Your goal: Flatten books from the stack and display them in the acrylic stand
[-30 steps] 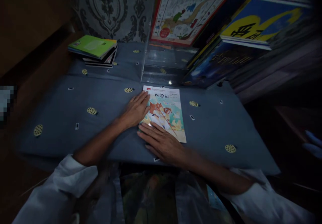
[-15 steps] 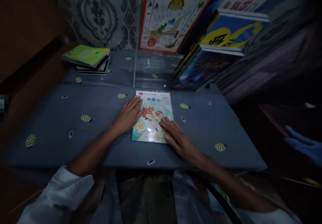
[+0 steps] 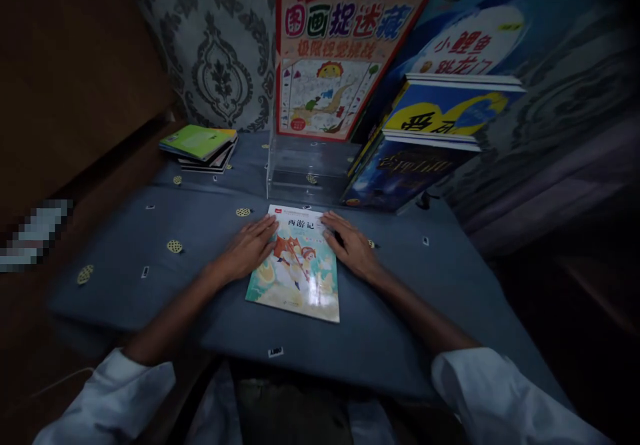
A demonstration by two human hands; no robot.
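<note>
A thin paperback book (image 3: 300, 275) with a cartoon figure on its cover lies closed and flat on the cloth-covered table (image 3: 200, 311). My left hand (image 3: 250, 246) rests along the book's upper left edge, its fingers stretched out over the margin. At the upper right corner, my right hand (image 3: 349, 241) touches the book with fingertips, thumb apart from the fingers. Neither hand is wrapped round the book. The cover's lower half shows uncovered, with a glare spot near its right side.
Behind the book stands a clear acrylic rack (image 3: 300, 178). It bears a red-bordered picture book (image 3: 330, 51) and, on the right, several blue books (image 3: 400, 171). A small stack of books with a green one on top (image 3: 197, 141) sits at the back left, before a patterned curtain (image 3: 220, 65).
My right hand has moved from the book's lower right side up to its upper right corner. My left hand stays at the left edge. The camera view has tilted upward.
</note>
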